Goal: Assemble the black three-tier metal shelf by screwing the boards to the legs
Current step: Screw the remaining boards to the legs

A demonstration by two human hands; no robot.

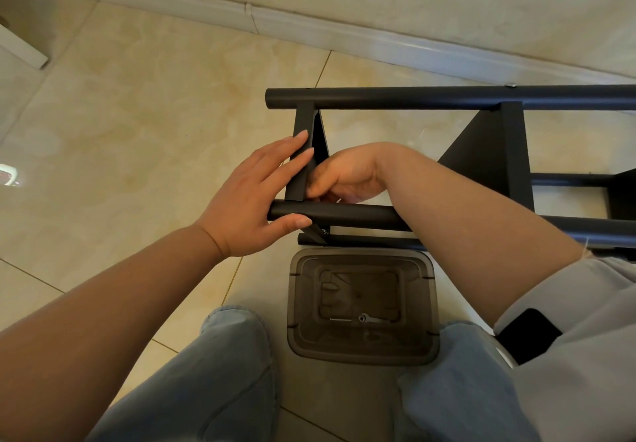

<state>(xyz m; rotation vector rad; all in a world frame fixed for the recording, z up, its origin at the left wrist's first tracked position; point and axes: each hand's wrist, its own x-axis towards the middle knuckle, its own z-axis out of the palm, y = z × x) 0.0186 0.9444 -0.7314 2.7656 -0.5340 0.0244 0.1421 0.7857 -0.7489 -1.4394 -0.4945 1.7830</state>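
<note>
I see the shelf [447, 152] lying on its side on the tiled floor, close to the wall's skirting, with its end nearest me and the rest running off past the right edge of view. My left hand [254, 197] is spread flat: fingers laid along the end board [304, 152], thumb under the near leg [344, 213], steadying the corner where they meet. My right hand [339, 176] is curled in behind that board at the same joint, fingertips bunched as if pinching a screw or a small tool, but I cannot tell what, since the board and the palm hide it.

Just in front of my knees sits a dark plastic tray [363, 305] with a screw [340, 319] and a small wrench-like piece [373, 318] lying in it.

I judge the frame rigid and fairly light for its size, sheet metal on round tubes, with a smooth painted finish that could slide on the glossy tiles. The tubes are the natural place to grip, near a joint, where the hand wraps fully. I would avoid the thin board edges, which look sharp, and half-fastened corners may rack if lifted by one leg.
</note>
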